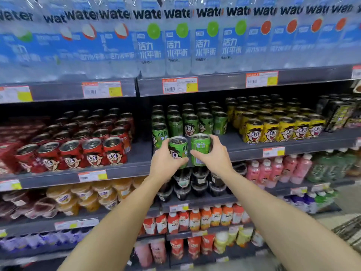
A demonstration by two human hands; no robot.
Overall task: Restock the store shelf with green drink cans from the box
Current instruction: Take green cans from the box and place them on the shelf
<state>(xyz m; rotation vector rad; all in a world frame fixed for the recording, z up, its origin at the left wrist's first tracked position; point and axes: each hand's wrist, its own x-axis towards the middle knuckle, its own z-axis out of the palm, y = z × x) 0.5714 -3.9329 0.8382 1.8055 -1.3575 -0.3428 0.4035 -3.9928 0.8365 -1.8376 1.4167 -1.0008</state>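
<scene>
From the head camera, both arms reach forward to the middle shelf (254, 151) of a store rack. The left hand (166, 163) holds a green can (178, 148) upright, its grip wrapped round the can's side with the thumb across the front below the cartoon face. The right hand (214, 153) holds a second green can (199, 149), also upright, fingers curled round its far side and thumb across the lower front. The two cans stand just beside each other at the shelf's front edge; whether they rest on it cannot be told.

Right behind them stand the rows of green cans (191, 122) already on the shelf, with one more at the front left, just beside the left hand's can. Red cans (82, 151) fill the shelf section to the left, yellow cans (283, 128) the stretch to the right. Water bottles (175, 45) line the shelf above, and small bottles and cups fill the shelves below.
</scene>
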